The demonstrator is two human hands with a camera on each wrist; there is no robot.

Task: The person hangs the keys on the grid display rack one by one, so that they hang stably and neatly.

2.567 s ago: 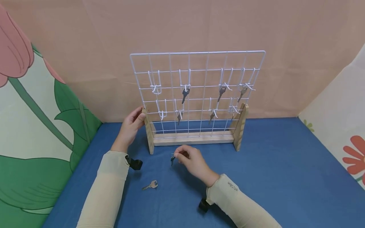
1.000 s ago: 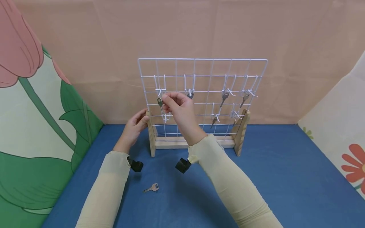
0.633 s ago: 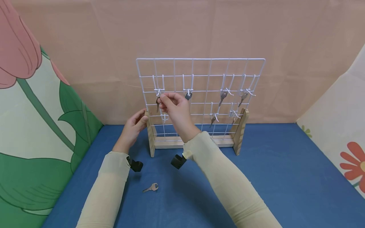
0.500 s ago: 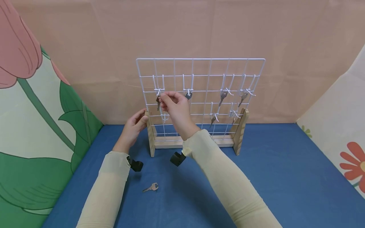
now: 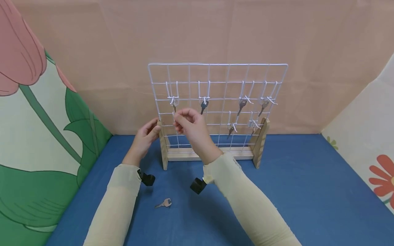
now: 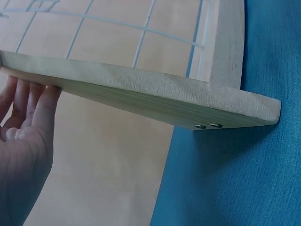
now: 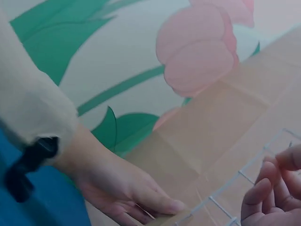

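A white wire rack (image 5: 218, 64) stands in a wooden base on the blue table. My left hand (image 5: 143, 140) holds the top of its left wooden side post (image 5: 163, 147); in the left wrist view, the fingers (image 6: 44, 106) lie against that post. A key (image 5: 174, 106) hangs from the upper-left hook. Just below it is my right hand (image 5: 195, 131), its fingers loosely bent and apparently holding nothing. Part of the lower hook row is hidden behind this hand. One loose key (image 5: 166, 203) lies on the table between the forearms.
Other keys hang on the rack, such as a dark key (image 5: 204, 106) and a key (image 5: 243, 104) further right. A tan backdrop (image 5: 92, 112) rises behind. A flower-printed panel (image 5: 34, 136) borders the left side, and another panel (image 5: 369, 130) the right.
My right hand lifted a key from above the table to the upper-left hook, let go of it there and moved slightly down. The left hand stayed on the post.
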